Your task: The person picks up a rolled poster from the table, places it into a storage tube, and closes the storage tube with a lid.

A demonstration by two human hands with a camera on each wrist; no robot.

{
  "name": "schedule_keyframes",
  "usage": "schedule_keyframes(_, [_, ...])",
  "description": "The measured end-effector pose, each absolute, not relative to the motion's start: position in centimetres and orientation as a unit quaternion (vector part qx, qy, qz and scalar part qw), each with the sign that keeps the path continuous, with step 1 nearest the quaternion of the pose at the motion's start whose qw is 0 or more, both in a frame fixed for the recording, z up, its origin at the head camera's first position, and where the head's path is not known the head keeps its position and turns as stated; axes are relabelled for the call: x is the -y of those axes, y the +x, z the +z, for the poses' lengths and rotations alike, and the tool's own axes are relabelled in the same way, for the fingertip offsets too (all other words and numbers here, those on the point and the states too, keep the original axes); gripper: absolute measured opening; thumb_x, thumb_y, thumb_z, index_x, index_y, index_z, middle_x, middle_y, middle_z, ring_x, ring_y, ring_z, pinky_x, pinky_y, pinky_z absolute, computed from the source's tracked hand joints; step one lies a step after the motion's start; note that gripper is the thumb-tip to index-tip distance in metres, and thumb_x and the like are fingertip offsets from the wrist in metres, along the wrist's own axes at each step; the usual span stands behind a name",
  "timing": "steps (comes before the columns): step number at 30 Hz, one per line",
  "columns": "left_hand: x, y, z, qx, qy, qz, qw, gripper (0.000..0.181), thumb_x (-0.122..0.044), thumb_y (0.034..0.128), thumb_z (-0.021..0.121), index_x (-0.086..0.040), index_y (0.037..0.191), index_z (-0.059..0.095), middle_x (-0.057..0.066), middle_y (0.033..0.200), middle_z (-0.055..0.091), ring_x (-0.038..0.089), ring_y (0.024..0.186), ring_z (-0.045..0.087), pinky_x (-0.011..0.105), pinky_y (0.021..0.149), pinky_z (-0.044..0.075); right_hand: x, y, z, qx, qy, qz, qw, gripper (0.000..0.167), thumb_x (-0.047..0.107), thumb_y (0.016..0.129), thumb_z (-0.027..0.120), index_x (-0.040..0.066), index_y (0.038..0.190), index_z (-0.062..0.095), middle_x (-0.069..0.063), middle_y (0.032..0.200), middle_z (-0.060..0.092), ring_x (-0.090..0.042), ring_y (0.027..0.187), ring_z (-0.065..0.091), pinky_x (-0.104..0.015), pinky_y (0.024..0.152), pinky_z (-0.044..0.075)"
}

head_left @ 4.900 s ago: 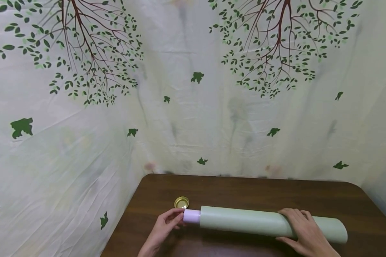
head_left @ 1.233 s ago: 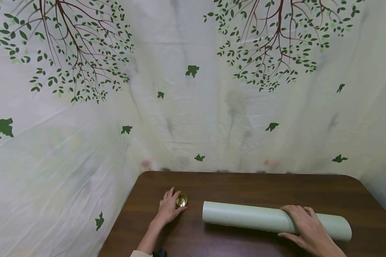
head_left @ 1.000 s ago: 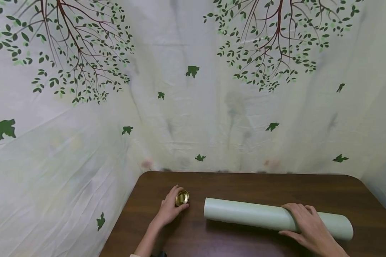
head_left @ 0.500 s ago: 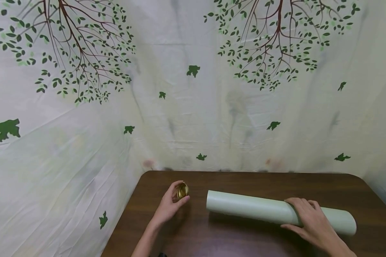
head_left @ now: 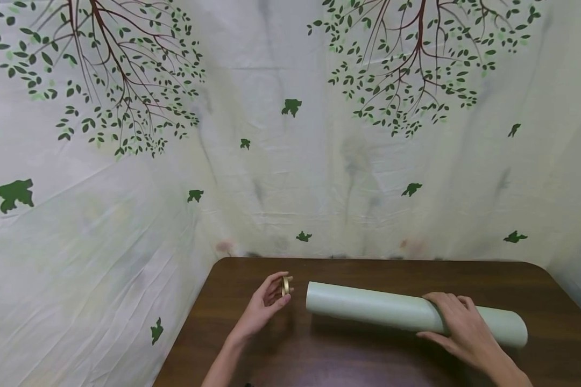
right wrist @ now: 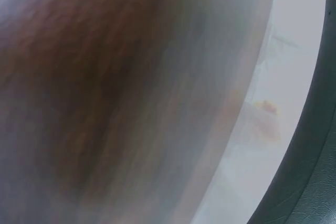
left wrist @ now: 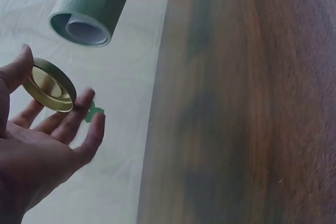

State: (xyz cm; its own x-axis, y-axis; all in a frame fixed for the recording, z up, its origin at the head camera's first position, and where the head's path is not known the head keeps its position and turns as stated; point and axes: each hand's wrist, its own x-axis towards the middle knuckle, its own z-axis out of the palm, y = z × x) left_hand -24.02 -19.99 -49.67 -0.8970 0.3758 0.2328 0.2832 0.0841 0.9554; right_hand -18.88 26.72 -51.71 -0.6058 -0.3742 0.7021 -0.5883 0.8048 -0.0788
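In the head view the left hand (head_left: pixel 262 306) pinches a round gold lid (head_left: pixel 285 286) by its edge, held on edge just left of a pale green tube (head_left: pixel 363 303). The left wrist view shows the lid (left wrist: pixel 50 85) between thumb and fingers, its hollow side facing the tube's open end (left wrist: pixel 79 30). A white roll (left wrist: pixel 86 31) lies inside that end. The right hand (head_left: pixel 465 328) grips the tube near its right end from above. Only part of the tube (right wrist: pixel 310 166) shows in the right wrist view; the right hand is out of that view.
A dark brown wooden table (head_left: pixel 290 355) with rounded far corners lies under the hands. Behind it and to the left hangs a pale cloth (head_left: pixel 281 177) printed with trees and green leaves.
The white roll went from sticking out of the tube's left end to inside it. The left hand took the lid off the table, raised it, turned it on edge and brought it nearer the tube.
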Motion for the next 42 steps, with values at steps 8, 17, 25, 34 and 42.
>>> schedule_keyframes(8, [19.4,-23.7,-49.9,-0.692,0.256,0.67,0.083,0.058,-0.005,0.1028,0.062,-0.001,0.155,0.036,0.03,0.159,0.04,0.024,0.138,0.058,0.025,0.103,0.053,-26.0,-19.5,-51.1,0.881,0.282,0.151,0.348,0.083,0.048,0.056,0.096,0.009,0.123,0.067,0.003,0.115,0.068,-0.013,0.099,0.062,-0.037,0.088,0.036])
schedule_keyframes(17, [19.0,-23.1,-49.9,-0.7,0.253,0.658,0.113,0.058,-0.009,0.1035,0.062,-0.01,0.156,0.039,0.024,0.16,0.042,0.041,0.142,0.051,0.026,0.102,0.053,-25.6,-19.4,-50.7,0.881,0.286,0.157,0.343,0.081,0.055,0.062,0.093,0.008,0.123,0.067,0.003,0.115,0.068,-0.015,0.098,0.063,-0.041,0.087,0.038])
schedule_keyframes(25, [19.3,-23.0,-49.7,-0.693,0.277,0.655,0.118,0.065,-0.008,0.1035,0.062,-0.001,0.16,0.031,0.028,0.163,0.034,0.008,0.135,0.058,0.022,0.1,0.053,-25.3,-19.8,-50.4,0.88,0.297,0.154,0.337,0.083,0.048,0.055,0.097,0.007,0.121,0.068,0.002,0.115,0.068,-0.015,0.099,0.064,-0.041,0.088,0.037])
schedule_keyframes(34, [20.0,-22.8,-49.2,-0.699,0.315,0.626,0.143,0.072,-0.007,0.1015,0.064,-0.005,0.163,0.028,0.023,0.167,0.03,0.006,0.139,0.054,0.022,0.102,0.052,-25.5,-20.2,-49.8,0.883,0.306,0.138,0.326,0.085,0.061,0.059,0.093,0.011,0.122,0.069,0.002,0.111,0.068,-0.019,0.099,0.063,-0.042,0.083,0.041])
schedule_keyframes(42, [20.9,-22.5,-48.9,-0.7,0.339,0.61,0.152,0.074,-0.005,0.0976,0.069,-0.009,0.162,0.033,0.011,0.168,0.035,0.016,0.14,0.055,0.028,0.101,0.055,-26.1,-19.5,-49.8,0.886,0.305,0.156,0.312,0.081,0.065,0.058,0.092,0.017,0.119,0.07,0.008,0.105,0.073,-0.01,0.087,0.066,-0.03,0.07,0.048])
